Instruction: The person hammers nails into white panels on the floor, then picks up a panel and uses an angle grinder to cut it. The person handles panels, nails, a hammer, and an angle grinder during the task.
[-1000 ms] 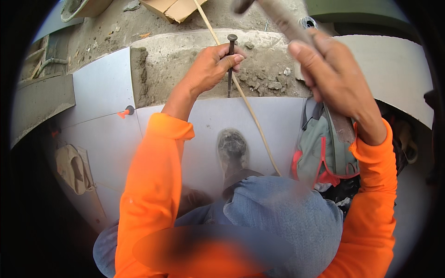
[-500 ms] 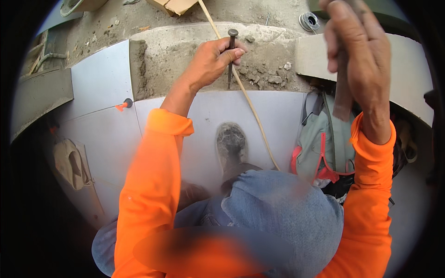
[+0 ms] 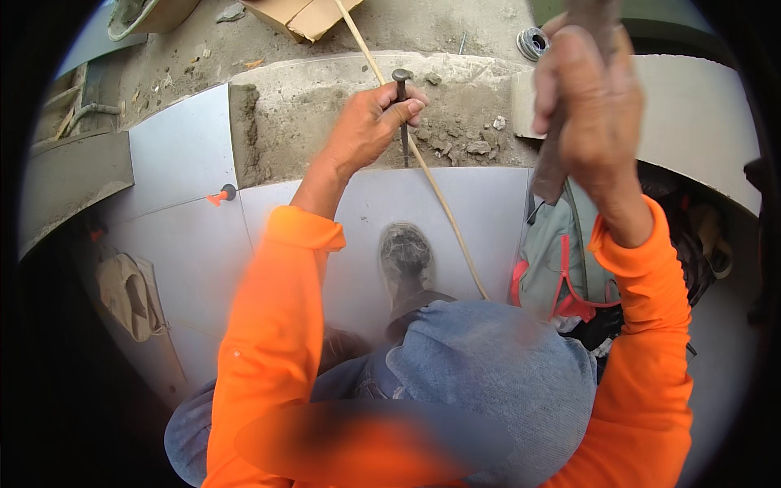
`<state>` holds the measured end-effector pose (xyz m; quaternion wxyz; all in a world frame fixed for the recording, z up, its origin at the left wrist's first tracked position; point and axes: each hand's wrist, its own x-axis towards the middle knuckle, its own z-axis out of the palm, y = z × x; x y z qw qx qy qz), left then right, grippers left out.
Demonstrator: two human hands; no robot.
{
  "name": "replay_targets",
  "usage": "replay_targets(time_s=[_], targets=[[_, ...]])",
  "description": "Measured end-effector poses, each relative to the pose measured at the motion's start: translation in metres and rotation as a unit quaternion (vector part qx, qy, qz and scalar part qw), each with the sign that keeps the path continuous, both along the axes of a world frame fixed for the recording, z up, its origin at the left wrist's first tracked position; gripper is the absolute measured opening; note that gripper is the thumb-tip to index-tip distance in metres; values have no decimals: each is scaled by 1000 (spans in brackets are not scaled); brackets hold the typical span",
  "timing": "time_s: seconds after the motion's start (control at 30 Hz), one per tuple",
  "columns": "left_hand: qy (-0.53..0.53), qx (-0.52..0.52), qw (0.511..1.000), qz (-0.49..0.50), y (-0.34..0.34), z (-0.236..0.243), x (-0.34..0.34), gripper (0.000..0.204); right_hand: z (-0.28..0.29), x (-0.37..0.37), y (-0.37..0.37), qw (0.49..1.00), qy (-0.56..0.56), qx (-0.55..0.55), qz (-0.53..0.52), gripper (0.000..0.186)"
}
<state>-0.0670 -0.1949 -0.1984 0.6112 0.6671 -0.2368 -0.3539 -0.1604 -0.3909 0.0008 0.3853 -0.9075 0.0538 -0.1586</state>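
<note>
My left hand (image 3: pixel 378 126) is closed around a dark metal chisel (image 3: pixel 402 76) with a mushroomed head. The chisel stands nearly upright, its tip by the far edge of a pale grey tile (image 3: pixel 325 195), where rough mortar (image 3: pixel 325 114) begins. I cannot tell whether the tip touches. Raised at the upper right, my right hand (image 3: pixel 594 122) is closed around a thick brown bar-like tool (image 3: pixel 553 163). Its upper end runs out of the picture, so its kind is hidden. A long thin wooden stick (image 3: pixel 443 195) passes behind the chisel and across the tile.
Loose mortar lumps (image 3: pixel 478 147) lie right of the chisel. A grey-green backpack (image 3: pixel 561 252) rests beneath my right arm, beside a raised slab (image 3: pixel 691 122). Farther off are a wire spool (image 3: pixel 533 43) and cardboard (image 3: pixel 313 18). An orange tile leveler (image 3: pixel 220 195) and a beige bag (image 3: pixel 126 293) are left.
My right hand and its tool have moved left and slightly up, toward the chisel. The left hand still grips the chisel, and the whole view has shifted a little.
</note>
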Motion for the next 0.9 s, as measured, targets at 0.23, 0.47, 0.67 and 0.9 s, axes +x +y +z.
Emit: replay_targets(time_s=[0.23,0.47,0.67,0.9], targets=[[-35,26,999,-21,11,23,1,21,-19,-24,-4,963,260,-29,60,38],[-39,58,997,-32,27,37,13,24,7,-11,9,971,229,60,20,43],[-25,76,996,-42,12,31,26,26,7,11,14,985,81,142,-45,40],[-31,76,996,-44,8,26,31,25,39,22,3,955,293,48,3,44]])
